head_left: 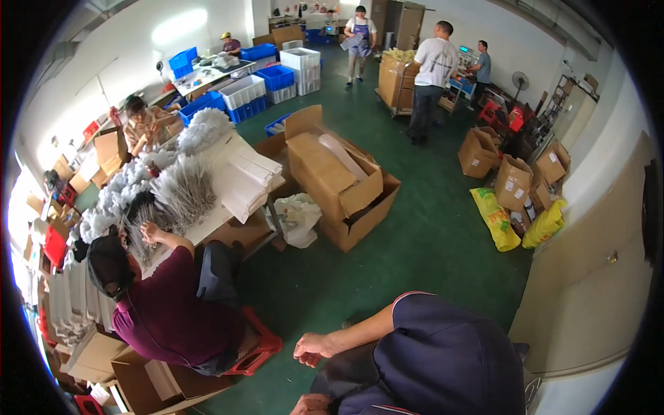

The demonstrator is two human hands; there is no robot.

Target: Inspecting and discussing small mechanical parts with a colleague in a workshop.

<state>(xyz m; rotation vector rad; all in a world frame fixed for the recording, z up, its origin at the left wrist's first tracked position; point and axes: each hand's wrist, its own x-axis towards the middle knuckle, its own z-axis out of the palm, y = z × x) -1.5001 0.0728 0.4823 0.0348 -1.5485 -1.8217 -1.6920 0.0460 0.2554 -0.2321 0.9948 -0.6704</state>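
Note:
My right hand (312,348) hangs in front of my dark trouser leg (346,370), with the arm coming out of a navy sleeve. Its fingers curl loosely inward, and I see nothing in them. At the lower edge, my left hand (311,404) rests by my leg; the frame cuts it off and its fingers are hidden. Nearest to my right hand is a red plastic stool (261,351), just to its left and apart from it. On it sits a person in a maroon shirt (176,311) and dark cap, one hand among thin grey-white strands on a worktable.
Large open cartons (335,173) and a white plastic bag (296,220) stand beside the worktable (235,173). Blue and white crates (243,91) are stacked behind. Boxes and yellow sacks (495,220) line the right wall. Several people work farther off, one by a loaded trolley (398,79).

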